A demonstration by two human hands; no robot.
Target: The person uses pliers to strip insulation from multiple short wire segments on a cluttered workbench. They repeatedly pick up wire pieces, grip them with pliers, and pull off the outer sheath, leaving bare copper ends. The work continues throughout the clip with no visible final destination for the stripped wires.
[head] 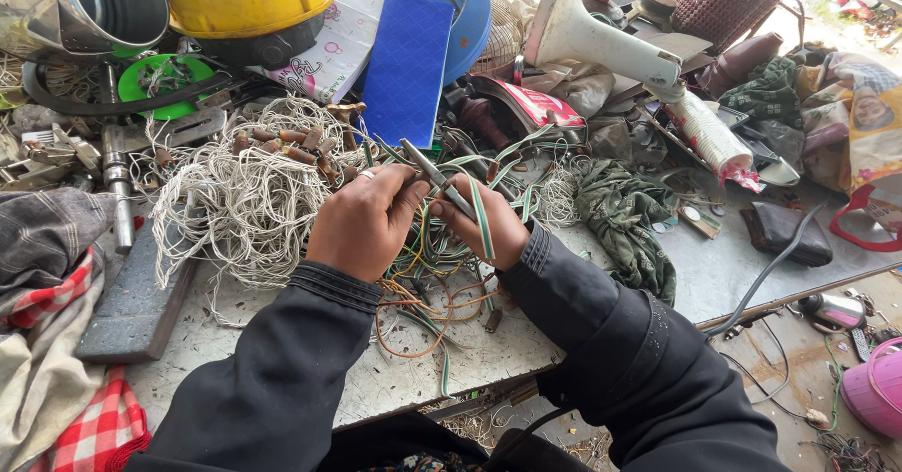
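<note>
Diagonally, pliers (434, 177) in right hand (482, 230) point up-left

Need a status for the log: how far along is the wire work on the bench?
Looks done: a big heap of pale wire lies left of the hands. In hand: the right hand holds pliers on a green-white wire, which the left hand steadies. Left: a tangle of coloured wires under the hands.

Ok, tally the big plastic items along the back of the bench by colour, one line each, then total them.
Yellow: 1, hard hat
Blue: 2, flat sheet and round basin
Green: 1, round disc
White: 1, fan base
Total: 5
</note>
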